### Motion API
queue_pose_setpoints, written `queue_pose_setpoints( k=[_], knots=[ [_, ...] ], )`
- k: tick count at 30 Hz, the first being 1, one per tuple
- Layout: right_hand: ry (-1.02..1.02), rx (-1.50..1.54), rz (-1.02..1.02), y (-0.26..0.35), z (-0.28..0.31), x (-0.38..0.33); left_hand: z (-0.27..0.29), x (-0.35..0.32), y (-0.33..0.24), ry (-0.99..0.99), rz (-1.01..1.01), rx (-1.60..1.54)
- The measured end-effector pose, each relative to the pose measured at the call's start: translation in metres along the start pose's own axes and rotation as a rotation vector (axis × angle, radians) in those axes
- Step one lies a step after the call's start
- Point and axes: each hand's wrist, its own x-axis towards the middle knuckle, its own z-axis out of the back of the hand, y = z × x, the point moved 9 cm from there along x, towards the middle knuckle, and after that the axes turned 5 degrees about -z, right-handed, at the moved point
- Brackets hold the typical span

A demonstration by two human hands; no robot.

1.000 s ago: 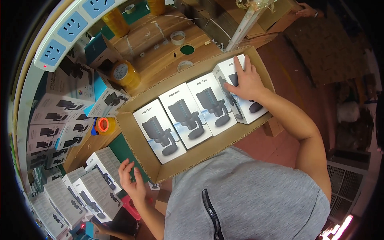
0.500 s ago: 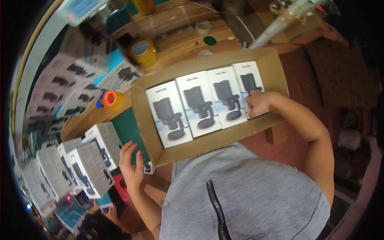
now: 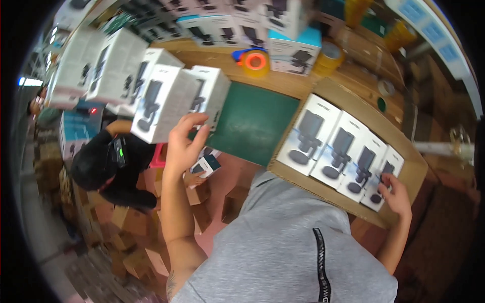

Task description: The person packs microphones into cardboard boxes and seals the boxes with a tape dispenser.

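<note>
An open brown cardboard carton [image 3: 348, 202] sits in front of me to the right, with several white boxes standing side by side in it. Each box has a dark microphone on a stand printed on it. My right hand [image 3: 396, 196] rests at the rightmost white box [image 3: 375, 201], fingers bent and parted, touching its face. On the left, my left hand [image 3: 186, 144] is raised with fingers and thumb apart and nothing in it. It is nearest to a white microphone box [image 3: 164, 101] in a group of similar boxes; whether it touches is hard to tell.
A green mat [image 3: 255, 118] lies between the box group and the carton. Behind stand an orange-and-blue tape dispenser [image 3: 254, 61], tape rolls [image 3: 331, 53] and stacked boxes [image 3: 212, 30]. A co-worker in black [image 3: 108, 166] is at left; a hand holds a small box [image 3: 206, 165] below.
My view has turned left, so the carton now appears farther right. My left hand has come up beside the group of white boxes. My right hand stays at the rightmost box in the carton.
</note>
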Motion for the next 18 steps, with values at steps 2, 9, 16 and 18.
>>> queue_pose_setpoints(
  k=[2, 9, 16, 18],
  knots=[
    [-0.282, 0.16, 0.02, -0.02, 0.035, -0.014, -0.027, -0.005, 0.015, 0.072, 0.242, -0.384],
    [-0.419, 0.299, -0.333, -0.075, 0.035, -0.081, -0.203, 0.045, -0.069, 0.897, -0.007, -0.274],
    [0.23, 0.112, -0.053, -0.022, -0.059, -0.056, -0.338, 0.012, -0.137, 1.093, -0.544, 0.15],
    [0.328, 0.017, -0.061, -0.009, -0.05, -0.059, -0.35, 0.019, -0.128, 1.23, -0.337, 0.277]
  ],
)
